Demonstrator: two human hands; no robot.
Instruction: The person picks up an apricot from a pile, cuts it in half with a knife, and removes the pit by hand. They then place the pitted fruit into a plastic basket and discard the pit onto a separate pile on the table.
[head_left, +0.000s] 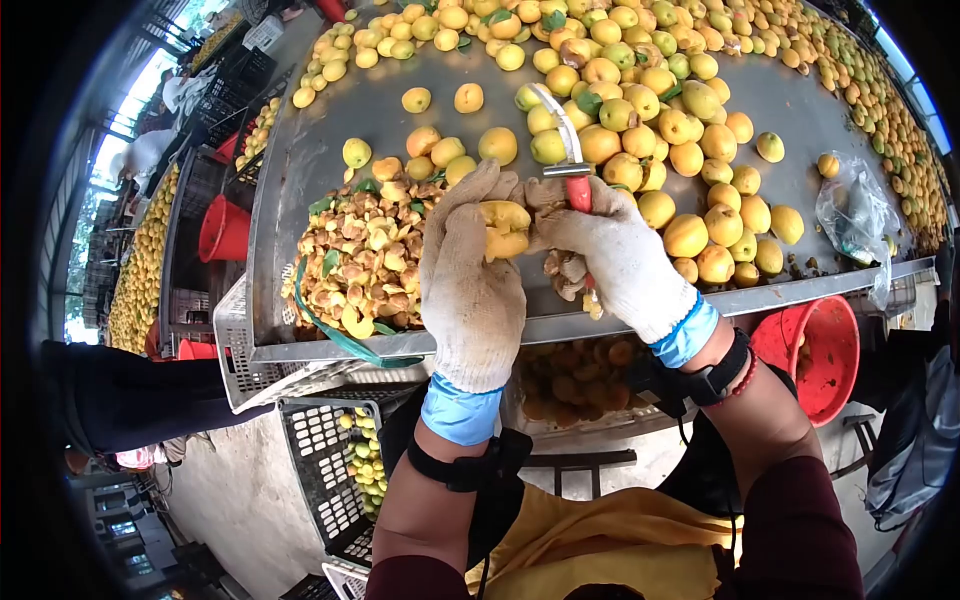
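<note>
My left hand (pixel 472 285), in a soiled white knit glove, is closed around a yellow apricot (pixel 507 230) with a cut, open face. My right hand (pixel 615 245), gloved too, grips a red-handled tool with a curved metal blade (pixel 560 120); the blade points up and away from me. The right fingertips meet the apricot's right side. Left of my left hand lies a heap of cut apricot pieces (pixel 370 250) with brownish flesh. Whole apricots (pixel 690 235) are piled beyond and right of my right hand.
The metal table (pixel 330 135) has a raised front edge. A clear plastic bag (pixel 855 205) lies at right. Below stand a red bucket (pixel 815 355), a white crate (pixel 240 345) and a black crate (pixel 320 460) holding fruit. Another person's dark-clothed leg (pixel 150 400) is at left.
</note>
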